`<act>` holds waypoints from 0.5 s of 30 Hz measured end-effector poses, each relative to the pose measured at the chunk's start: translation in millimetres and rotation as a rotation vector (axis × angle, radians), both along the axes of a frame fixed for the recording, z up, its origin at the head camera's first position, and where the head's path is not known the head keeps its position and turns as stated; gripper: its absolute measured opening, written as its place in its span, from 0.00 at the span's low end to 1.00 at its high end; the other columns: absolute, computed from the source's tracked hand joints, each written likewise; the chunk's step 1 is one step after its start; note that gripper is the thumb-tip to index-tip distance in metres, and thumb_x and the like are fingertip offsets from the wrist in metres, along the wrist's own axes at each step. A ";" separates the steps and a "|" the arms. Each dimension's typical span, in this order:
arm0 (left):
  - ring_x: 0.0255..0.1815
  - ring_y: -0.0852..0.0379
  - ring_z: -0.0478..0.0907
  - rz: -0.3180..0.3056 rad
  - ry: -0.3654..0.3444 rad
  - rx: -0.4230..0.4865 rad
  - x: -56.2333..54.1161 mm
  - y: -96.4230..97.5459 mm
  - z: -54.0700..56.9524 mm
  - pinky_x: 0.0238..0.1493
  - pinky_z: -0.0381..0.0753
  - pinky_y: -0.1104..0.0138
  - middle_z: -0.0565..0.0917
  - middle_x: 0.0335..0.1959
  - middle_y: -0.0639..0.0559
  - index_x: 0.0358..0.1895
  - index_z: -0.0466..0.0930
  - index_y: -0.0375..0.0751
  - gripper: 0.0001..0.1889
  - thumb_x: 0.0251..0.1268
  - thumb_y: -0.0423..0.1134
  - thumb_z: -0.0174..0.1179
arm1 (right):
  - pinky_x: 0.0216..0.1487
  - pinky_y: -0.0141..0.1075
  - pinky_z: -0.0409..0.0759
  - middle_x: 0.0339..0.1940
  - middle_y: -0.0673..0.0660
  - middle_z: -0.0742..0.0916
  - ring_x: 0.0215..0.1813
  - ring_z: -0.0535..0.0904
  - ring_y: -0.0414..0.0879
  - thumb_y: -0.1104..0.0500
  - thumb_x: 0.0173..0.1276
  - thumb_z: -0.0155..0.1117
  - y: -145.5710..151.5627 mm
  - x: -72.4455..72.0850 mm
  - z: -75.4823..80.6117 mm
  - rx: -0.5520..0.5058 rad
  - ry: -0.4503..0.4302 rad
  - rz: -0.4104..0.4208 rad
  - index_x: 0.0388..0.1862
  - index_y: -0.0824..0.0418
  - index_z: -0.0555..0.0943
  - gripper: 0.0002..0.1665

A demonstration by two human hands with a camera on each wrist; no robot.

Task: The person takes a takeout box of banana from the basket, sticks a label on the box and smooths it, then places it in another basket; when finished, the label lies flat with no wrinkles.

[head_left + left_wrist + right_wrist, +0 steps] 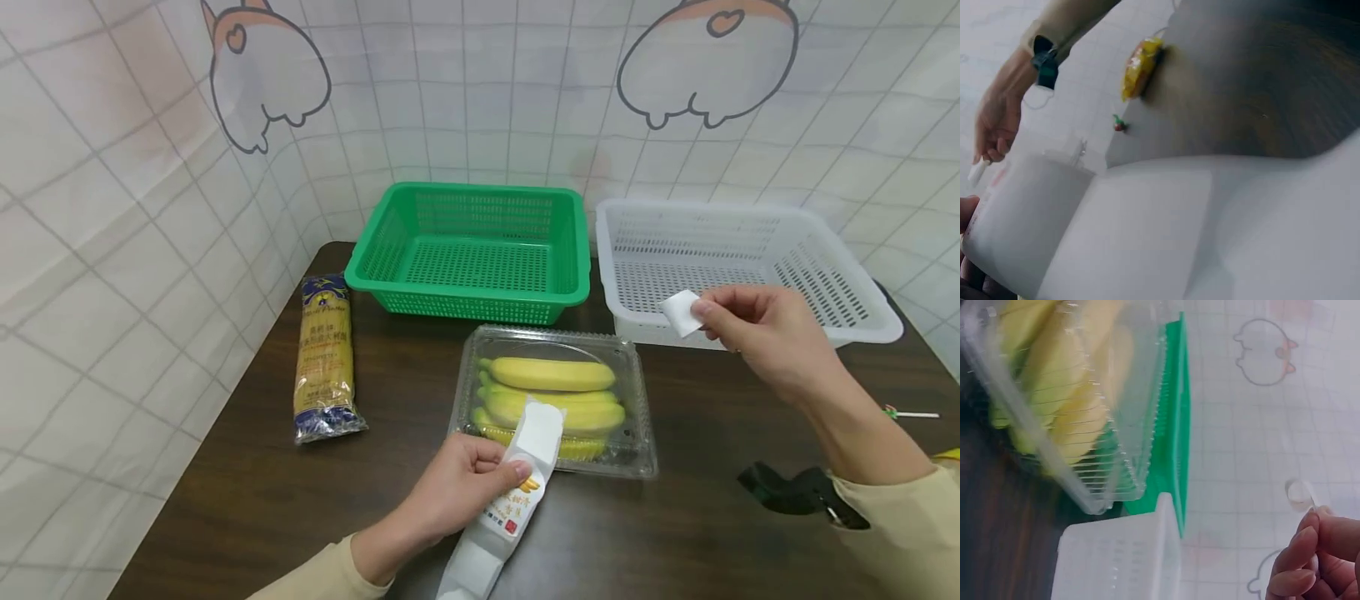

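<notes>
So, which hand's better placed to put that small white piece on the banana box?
Likely the right hand: it pinches the small white piece, while the left hand holds the label strip.

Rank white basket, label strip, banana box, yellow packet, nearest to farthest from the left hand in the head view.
1. Label strip, in the left hand.
2. Banana box, just beyond.
3. Yellow packet, leftward.
4. White basket, back right.

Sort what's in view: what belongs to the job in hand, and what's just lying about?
Likely the job:
label strip, in the left grip
small white piece, in the right grip
clear box
bananas inside

Seemingly lying about:
green basket
white basket
spaghetti pack
lollipop
yellow packet
</notes>
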State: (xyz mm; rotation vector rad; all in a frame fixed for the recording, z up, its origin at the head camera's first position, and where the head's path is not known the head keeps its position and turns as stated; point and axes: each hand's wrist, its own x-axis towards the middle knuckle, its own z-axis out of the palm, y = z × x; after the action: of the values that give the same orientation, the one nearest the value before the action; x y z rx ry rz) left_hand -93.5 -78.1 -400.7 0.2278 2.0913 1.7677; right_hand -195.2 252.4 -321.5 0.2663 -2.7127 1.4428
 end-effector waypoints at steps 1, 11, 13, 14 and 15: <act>0.21 0.65 0.81 0.008 -0.005 0.010 -0.2 0.7 -0.9 0.24 0.81 0.70 0.89 0.26 0.34 0.38 0.88 0.26 0.14 0.70 0.39 0.66 | 0.25 0.32 0.71 0.23 0.39 0.82 0.28 0.73 0.37 0.55 0.76 0.65 3.5 -0.3 0.6 0.004 -0.004 -0.003 0.40 0.64 0.84 0.12; 0.22 0.65 0.81 0.011 0.002 0.021 -3.6 7.9 4.0 0.25 0.81 0.70 0.89 0.29 0.33 0.41 0.88 0.26 0.14 0.70 0.39 0.66 | 0.22 0.37 0.66 0.20 0.43 0.79 0.24 0.69 0.40 0.58 0.74 0.67 -1.7 3.8 -3.1 -0.067 -0.004 0.038 0.37 0.62 0.86 0.09; 0.24 0.65 0.82 0.008 -0.005 0.047 -4.3 7.8 5.5 0.27 0.81 0.70 0.89 0.31 0.32 0.43 0.87 0.25 0.14 0.70 0.38 0.65 | 0.22 0.38 0.65 0.21 0.43 0.80 0.24 0.70 0.40 0.57 0.75 0.66 -1.3 4.4 -3.3 -0.067 -0.017 0.038 0.38 0.61 0.85 0.09; 0.25 0.65 0.82 0.009 -0.012 0.063 -4.9 7.9 6.2 0.28 0.82 0.70 0.89 0.33 0.32 0.44 0.87 0.25 0.15 0.71 0.38 0.65 | 0.22 0.37 0.65 0.21 0.43 0.80 0.24 0.70 0.40 0.56 0.75 0.66 -1.4 4.5 -3.5 -0.067 -0.021 0.037 0.38 0.61 0.85 0.08; 0.26 0.65 0.82 0.014 -0.012 0.077 -5.5 8.1 7.1 0.29 0.82 0.70 0.89 0.34 0.31 0.45 0.86 0.24 0.15 0.71 0.38 0.64 | 0.23 0.37 0.65 0.22 0.42 0.81 0.25 0.70 0.40 0.56 0.75 0.66 -1.6 4.7 -3.7 -0.071 -0.028 0.037 0.38 0.60 0.85 0.08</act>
State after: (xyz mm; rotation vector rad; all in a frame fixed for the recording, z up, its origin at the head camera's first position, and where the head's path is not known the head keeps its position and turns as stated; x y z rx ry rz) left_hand -99.0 -70.0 -393.6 0.2241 2.0231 1.8550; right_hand -190.5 250.7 -325.1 0.2957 -2.6850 1.5603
